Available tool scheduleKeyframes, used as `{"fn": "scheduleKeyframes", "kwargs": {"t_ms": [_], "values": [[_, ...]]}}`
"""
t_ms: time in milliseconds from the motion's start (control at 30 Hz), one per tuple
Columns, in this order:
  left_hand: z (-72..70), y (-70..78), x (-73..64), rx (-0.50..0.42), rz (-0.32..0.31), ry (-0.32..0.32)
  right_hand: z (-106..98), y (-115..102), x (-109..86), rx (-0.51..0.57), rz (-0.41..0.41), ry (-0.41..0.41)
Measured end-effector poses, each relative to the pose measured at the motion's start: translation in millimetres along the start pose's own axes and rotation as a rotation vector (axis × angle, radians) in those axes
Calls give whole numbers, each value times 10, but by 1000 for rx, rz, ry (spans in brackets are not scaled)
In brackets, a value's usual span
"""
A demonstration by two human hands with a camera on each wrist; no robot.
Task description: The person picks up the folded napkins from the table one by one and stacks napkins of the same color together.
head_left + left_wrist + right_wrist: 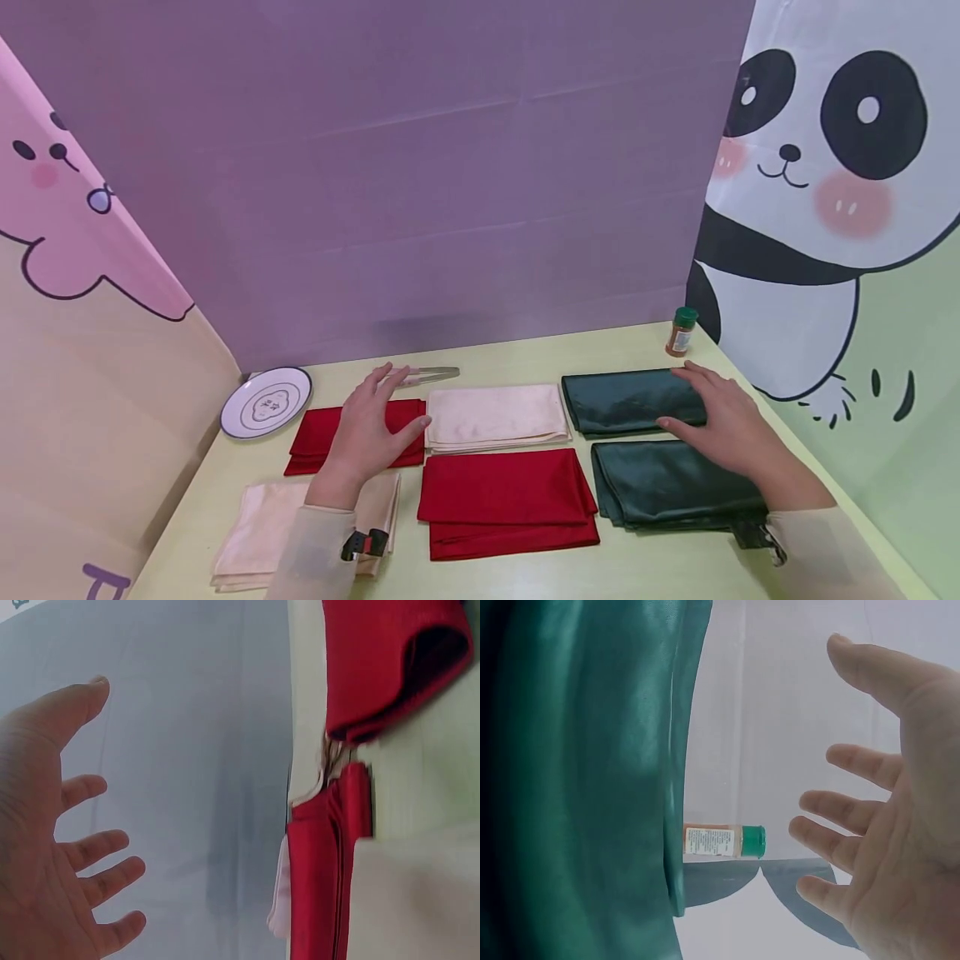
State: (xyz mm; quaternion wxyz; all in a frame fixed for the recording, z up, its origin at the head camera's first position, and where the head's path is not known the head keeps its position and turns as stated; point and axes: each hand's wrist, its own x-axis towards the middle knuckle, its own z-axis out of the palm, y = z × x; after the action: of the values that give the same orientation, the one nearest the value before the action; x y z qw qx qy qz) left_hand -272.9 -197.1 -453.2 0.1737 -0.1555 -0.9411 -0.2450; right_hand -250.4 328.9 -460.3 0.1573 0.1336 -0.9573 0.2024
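Observation:
Both hands hover above a table of folded cloths, holding nothing. My left hand (366,433), thumb spread from the fingers, overlaps a folded red cloth (313,435) in the head view. Below its wrist lies a folded cream cloth (258,529), partly hidden by the sleeve. My right hand (723,421) hangs near two dark green folded cloths, one farther back (622,404) and one nearer (660,483). Between the hands, a second cream cloth (495,417) sits behind a larger red cloth (506,492). In the right wrist view the fingers stand apart and green cloth (592,780) fills the left side.
A white plate (236,417) with a dark rim leans at the back left. Metal tongs (442,372) lie behind the left hand, partly covered by it. A green-capped spice jar (681,333) stands at the back right corner. Fabric walls (465,208) enclose the table.

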Motion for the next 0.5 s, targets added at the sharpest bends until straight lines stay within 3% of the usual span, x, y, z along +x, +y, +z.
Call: {"fn": "scheduleKeyframes", "kwargs": {"t_ms": [167,500], "values": [[65,100,16,-41,16,-10,0,26,-38,26,14,-13],[210,357,51,-173,55,-38,-82,190,-101,101,133,-63]]}}
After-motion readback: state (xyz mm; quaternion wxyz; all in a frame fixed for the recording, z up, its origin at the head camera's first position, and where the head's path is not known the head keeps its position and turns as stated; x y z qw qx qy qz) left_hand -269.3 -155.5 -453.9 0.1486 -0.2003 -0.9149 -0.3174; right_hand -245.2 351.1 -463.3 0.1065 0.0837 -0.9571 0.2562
